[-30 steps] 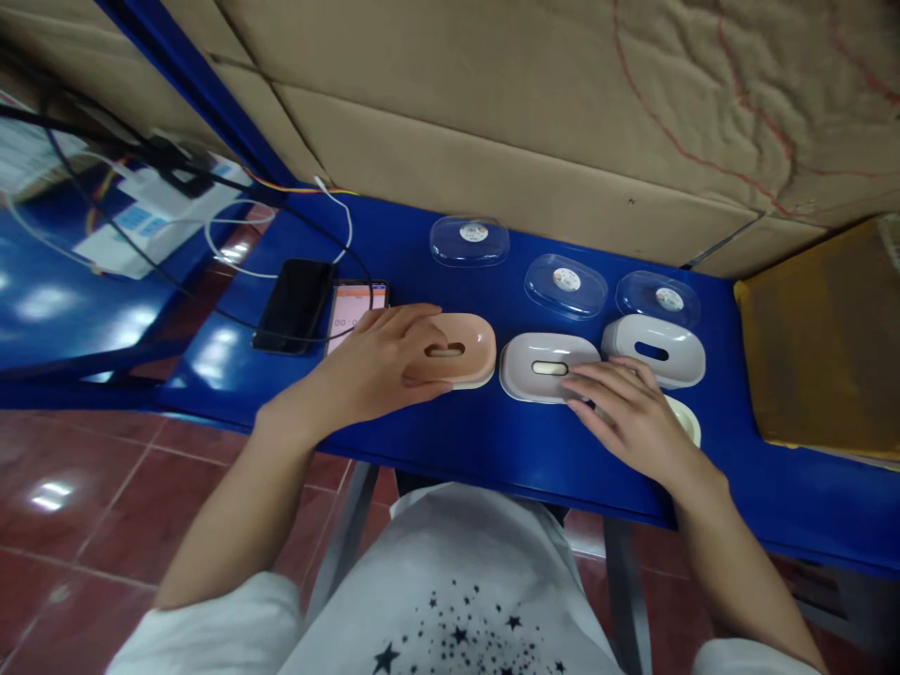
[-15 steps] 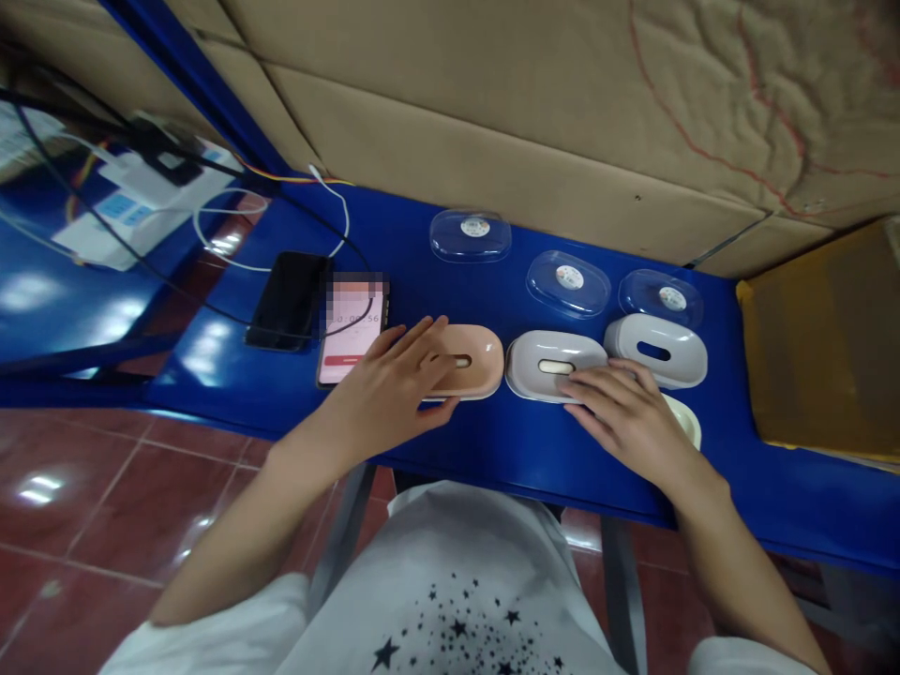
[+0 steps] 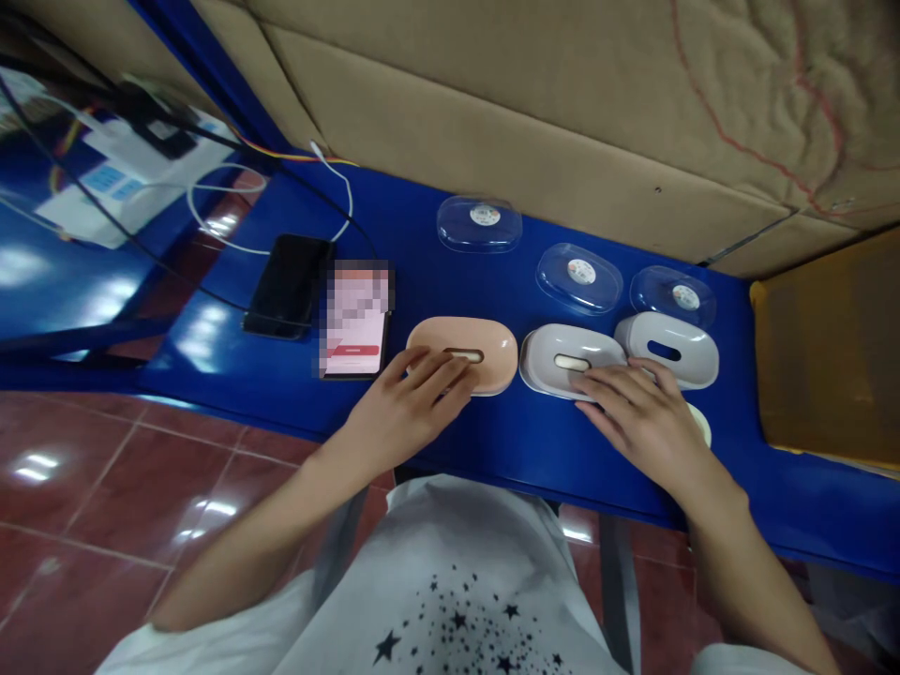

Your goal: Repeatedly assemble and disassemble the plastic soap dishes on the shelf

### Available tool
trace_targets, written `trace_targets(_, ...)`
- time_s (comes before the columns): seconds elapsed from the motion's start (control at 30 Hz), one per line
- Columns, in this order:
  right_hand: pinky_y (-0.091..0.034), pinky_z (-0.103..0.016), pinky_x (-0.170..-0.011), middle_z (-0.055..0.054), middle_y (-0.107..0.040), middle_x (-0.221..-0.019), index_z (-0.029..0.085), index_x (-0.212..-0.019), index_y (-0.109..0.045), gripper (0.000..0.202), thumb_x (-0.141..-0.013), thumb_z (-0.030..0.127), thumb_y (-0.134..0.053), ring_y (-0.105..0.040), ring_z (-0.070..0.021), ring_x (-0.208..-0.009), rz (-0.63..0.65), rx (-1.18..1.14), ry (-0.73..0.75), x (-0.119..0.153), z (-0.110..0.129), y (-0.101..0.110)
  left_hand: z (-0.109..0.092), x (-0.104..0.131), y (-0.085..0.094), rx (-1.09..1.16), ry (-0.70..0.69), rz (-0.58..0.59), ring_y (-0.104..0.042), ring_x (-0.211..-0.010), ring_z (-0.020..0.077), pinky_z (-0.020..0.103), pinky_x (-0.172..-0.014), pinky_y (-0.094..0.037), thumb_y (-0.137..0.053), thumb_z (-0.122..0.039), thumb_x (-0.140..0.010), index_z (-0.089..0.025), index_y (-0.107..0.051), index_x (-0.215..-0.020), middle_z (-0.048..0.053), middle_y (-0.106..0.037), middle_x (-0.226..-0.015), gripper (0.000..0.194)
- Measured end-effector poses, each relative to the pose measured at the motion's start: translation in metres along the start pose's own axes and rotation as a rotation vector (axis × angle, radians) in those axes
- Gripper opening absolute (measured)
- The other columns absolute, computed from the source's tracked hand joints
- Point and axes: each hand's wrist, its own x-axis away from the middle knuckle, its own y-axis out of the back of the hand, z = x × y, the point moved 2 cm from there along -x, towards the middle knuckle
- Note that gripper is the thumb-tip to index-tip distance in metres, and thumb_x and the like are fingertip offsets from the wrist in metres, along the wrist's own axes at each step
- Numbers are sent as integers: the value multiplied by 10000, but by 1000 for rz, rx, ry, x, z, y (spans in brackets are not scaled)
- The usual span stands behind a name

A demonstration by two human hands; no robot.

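A peach oval soap dish (image 3: 496, 352) with a slot in its middle sits in front of me on the blue table. My left hand (image 3: 414, 398) lies over its near left part, fingers stretched and slightly bent, tips by the slot; it is open. To the right is a grey-white soap dish (image 3: 562, 347), a cream-coloured piece showing through its slot. My right hand (image 3: 643, 408) is closed on that dish's right end, its fingertips at the rim. Another white soap dish (image 3: 693, 347) stands behind my right hand. A pale yellow-green dish (image 3: 701, 427) is mostly hidden by that hand.
Three clear plastic lids (image 3: 468, 230) with round stickers lie along the back, by a cardboard wall (image 3: 492, 122). On the left are a black phone (image 3: 285, 286), a lit phone (image 3: 355, 328), cables and a white power strip (image 3: 105, 202). A taped carton (image 3: 830, 347) borders the right.
My left hand has moved from the peach dish's left end to its near side, uncovering its far left rim. My right hand stays at the grey-white dish. The view has shifted slightly.
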Motion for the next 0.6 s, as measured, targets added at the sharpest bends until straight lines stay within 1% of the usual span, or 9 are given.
trace_targets(0.1,-467,-534,-1120,-111,-780,-1355,223,-1403,-659,355,-1048,215,-661,-748,-310,-1190,-1,46,-23,-2,-2,0,-3,3,-4,-10,-22,-9,-745,-1204,294,485,-1049,-586,-647,-97,-1014,-199,-666,-1374,119,-769,-1334,374)
trace_targets(0.17,-470,-536,-1102,-119,-786,-1327,202,-1389,-663,342,-1048,223,-660,-754,-318,-1150,-2,91,-31,-5,-4,1,-5,3,-5,-33,-44,-17,-743,-1207,291,478,-1054,-585,-649,-94,-1016,-178,-662,-1376,125,-764,-1347,370)
trace_targets(0.27,-481,-532,-1054,-129,-798,-1272,181,-1368,-672,319,-1056,242,-646,-760,-328,-1099,6,134,-53,-8,-8,2,-9,1,-5,-66,-91,-35,-751,-1181,291,484,-1064,-583,-649,-68,-1010,-145,-676,-1333,135,-772,-1324,333)
trace_targets(0.33,-487,-534,-1029,-137,-802,-1251,178,-1357,-678,309,-1067,272,-627,-763,-336,-1081,20,137,-78,-8,-13,5,-12,-1,-5,-82,-120,-58,-758,-1157,282,479,-1059,-586,-641,-54,-1011,-148,-694,-1291,128,-783,-1296,300)
trace_targets(0.43,-494,-545,-1012,-147,-809,-1236,179,-1329,-698,306,-1087,335,-594,-768,-346,-1067,46,124,-92,-10,-19,14,-14,-3,-6,-78,-120,-64,-758,-1148,271,453,-1036,-591,-627,-51,-1022,-149,-704,-1266,123,-785,-1291,274)
trace_targets(0.5,-508,-539,-977,-146,-816,-1210,182,-1285,-719,308,-1100,378,-569,-770,-347,-1038,65,121,-66,-21,-22,23,-15,-5,-7,-59,-99,-33,-748,-1168,274,448,-1029,-587,-618,-60,-1031,-155,-703,-1270,123,-776,-1311,271)
trace_targets(0.53,-515,-530,-952,-145,-818,-1197,183,-1262,-725,312,-1105,392,-556,-768,-347,-1030,70,123,-44,-33,-24,26,-16,-6,-8,-48,-90,-17,-742,-1180,276,449,-1032,-582,-615,-66,-1034,-162,-704,-1268,120,-771,-1318,268)
trace_targets(0.6,-525,-510,-923,-148,-811,-1202,183,-1259,-724,319,-1110,399,-544,-759,-349,-1051,69,117,11,-68,-29,28,-19,-9,-10,-25,-76,-1,-731,-1195,278,456,-1045,-571,-614,-81,-1039,-176,-706,-1259,116,-767,-1321,256)
